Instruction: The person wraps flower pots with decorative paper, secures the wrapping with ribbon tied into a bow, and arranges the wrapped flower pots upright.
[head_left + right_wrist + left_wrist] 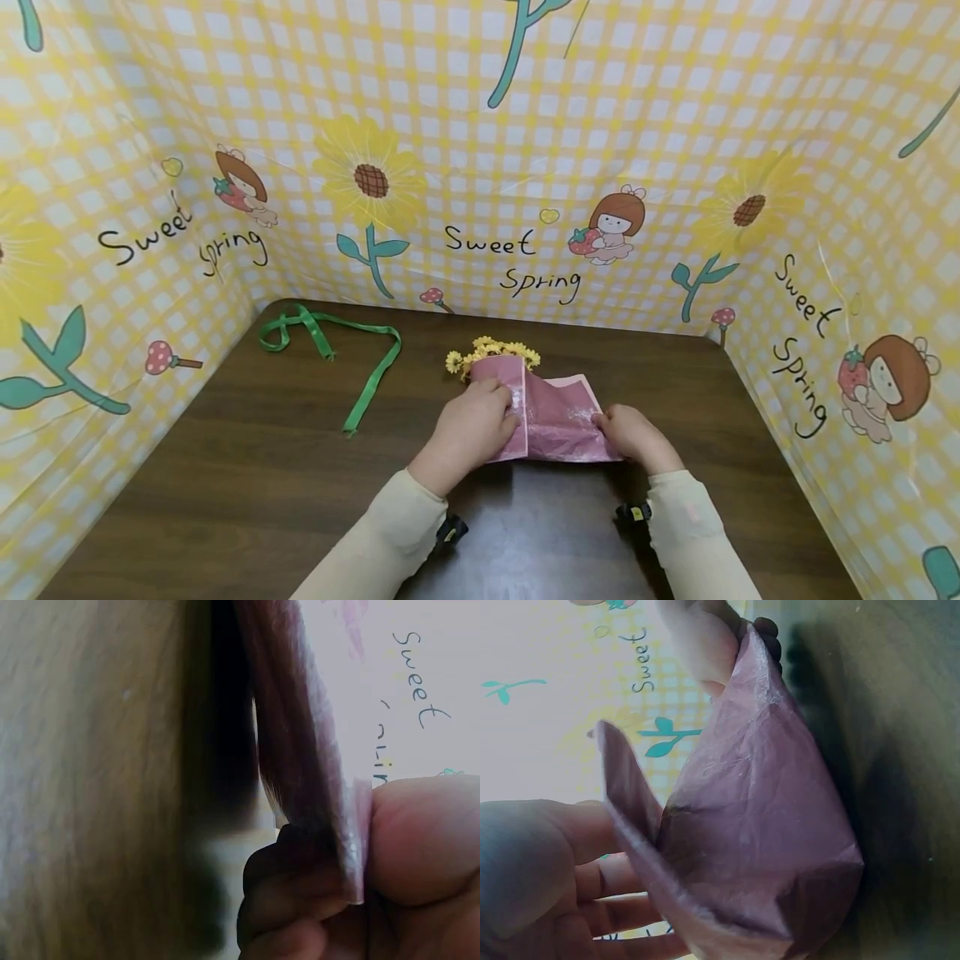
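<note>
A sheet of pink wrapping paper [558, 421] with pale edges is folded around a bunch of small yellow flowers [495, 344], whose heads show past its far end. Their stems are hidden by the paper. My left hand [471, 421] lies against the folded-over left flap; in the left wrist view its fingers [611, 910] are fairly straight along the flap's outer side. With thumb and curled fingers, my right hand [636, 432] pinches the near right corner of the paper. That pinched edge [352, 855] also shows in the right wrist view.
A green ribbon [381, 367] lies in loose bends on the dark wooden table [225, 467], left of the flowers. Patterned yellow checked cloth [480, 183] stands as walls behind the table and at both sides. Dark wrist cameras [452, 530] sit under both sleeves.
</note>
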Tool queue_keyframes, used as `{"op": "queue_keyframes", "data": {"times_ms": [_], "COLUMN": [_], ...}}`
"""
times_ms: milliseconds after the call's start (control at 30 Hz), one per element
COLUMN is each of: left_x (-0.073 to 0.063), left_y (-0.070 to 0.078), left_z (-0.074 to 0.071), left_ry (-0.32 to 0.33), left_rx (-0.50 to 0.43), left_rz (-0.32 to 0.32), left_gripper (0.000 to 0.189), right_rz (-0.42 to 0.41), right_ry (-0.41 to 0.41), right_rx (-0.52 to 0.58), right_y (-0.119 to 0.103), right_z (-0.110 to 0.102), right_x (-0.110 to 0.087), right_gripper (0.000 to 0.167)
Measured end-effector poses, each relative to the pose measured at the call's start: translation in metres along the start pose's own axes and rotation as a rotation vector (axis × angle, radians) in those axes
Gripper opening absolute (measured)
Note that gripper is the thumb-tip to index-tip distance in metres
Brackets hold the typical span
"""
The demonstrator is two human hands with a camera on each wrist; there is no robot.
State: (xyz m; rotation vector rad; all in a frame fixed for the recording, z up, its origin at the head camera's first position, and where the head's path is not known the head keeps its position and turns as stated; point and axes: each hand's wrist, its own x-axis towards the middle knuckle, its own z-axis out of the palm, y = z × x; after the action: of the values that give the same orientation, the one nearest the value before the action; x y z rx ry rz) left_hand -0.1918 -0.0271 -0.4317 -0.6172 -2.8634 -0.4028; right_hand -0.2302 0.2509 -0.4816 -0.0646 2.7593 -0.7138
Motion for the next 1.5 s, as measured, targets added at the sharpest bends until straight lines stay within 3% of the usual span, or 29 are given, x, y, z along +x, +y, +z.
{"op": "queue_keyframes", "data": {"times_ms": [267, 500, 667, 933, 1067, 1333, 1500], "left_x": [0.001, 0.0, -0.002, 0.002, 0.001, -0.002, -0.004], "left_y": [0.009, 0.02, 0.027, 0.03, 0.032, 0.037, 0.037], "left_z": [0.01, 0.02, 0.029, 0.046, 0.049, 0.049, 0.05], "left_ry": [0.067, 0.076, 0.141, 0.238, 0.24, 0.145, 0.132], "left_rx": [0.032, 0.116, 0.172, 0.172, 0.188, 0.242, 0.276], "left_rz": [-0.043, -0.081, -0.098, -0.153, -0.152, -0.143, -0.129], "left_gripper": [0.043, 0.066, 0.056, 0.049, 0.053, 0.069, 0.073], "right_rz": [-0.026, 0.047, 0.042, 0.006, 0.01, 0.029, 0.035], "right_ry": [0.001, 0.031, 0.031, 0.023, 0.022, 0.039, 0.049], "right_rx": [-0.139, -0.225, -0.225, -0.229, -0.226, -0.222, -0.207], "right_y": [-0.007, -0.012, -0.011, -0.01, -0.01, -0.01, -0.01], "right_z": [0.002, 0.004, 0.005, 0.003, 0.002, 0.003, 0.003], "right_x": [-0.005, -0.003, -0.003, -0.004, -0.002, 0.0, 0.0], "right_gripper": [0.038, 0.035, 0.035, 0.035, 0.035, 0.037, 0.036]}}
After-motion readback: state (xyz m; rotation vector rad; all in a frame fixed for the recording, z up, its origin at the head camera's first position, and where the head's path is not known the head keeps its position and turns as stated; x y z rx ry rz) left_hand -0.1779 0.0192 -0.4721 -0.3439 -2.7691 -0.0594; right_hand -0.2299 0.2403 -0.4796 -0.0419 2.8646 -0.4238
